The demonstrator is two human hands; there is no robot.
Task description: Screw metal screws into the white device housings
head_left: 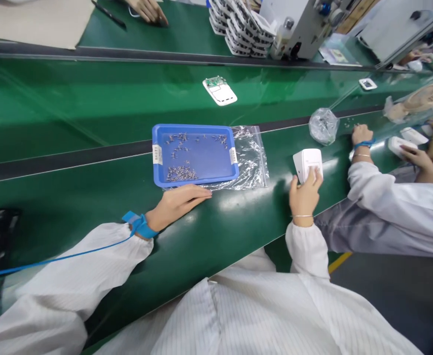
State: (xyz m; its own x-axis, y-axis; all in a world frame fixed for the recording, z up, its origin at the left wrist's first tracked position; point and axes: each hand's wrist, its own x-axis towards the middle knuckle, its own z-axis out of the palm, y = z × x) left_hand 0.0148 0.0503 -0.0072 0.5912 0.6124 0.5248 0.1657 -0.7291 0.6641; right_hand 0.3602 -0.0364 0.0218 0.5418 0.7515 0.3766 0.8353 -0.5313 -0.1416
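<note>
My left hand lies flat on the green bench with fingers stretched out, just in front of a blue tray holding several small metal screws. A blue wrist strap with a cord runs from that wrist. My right hand grips a small white plastic device, holding it upright above the bench edge. A clear plastic bag sits under the tray's right side.
A white device with a circuit board rides on the green conveyor belt. A bag of screws lies to the right. A co-worker's hands work beside me. Stacked white parts and a machine stand behind.
</note>
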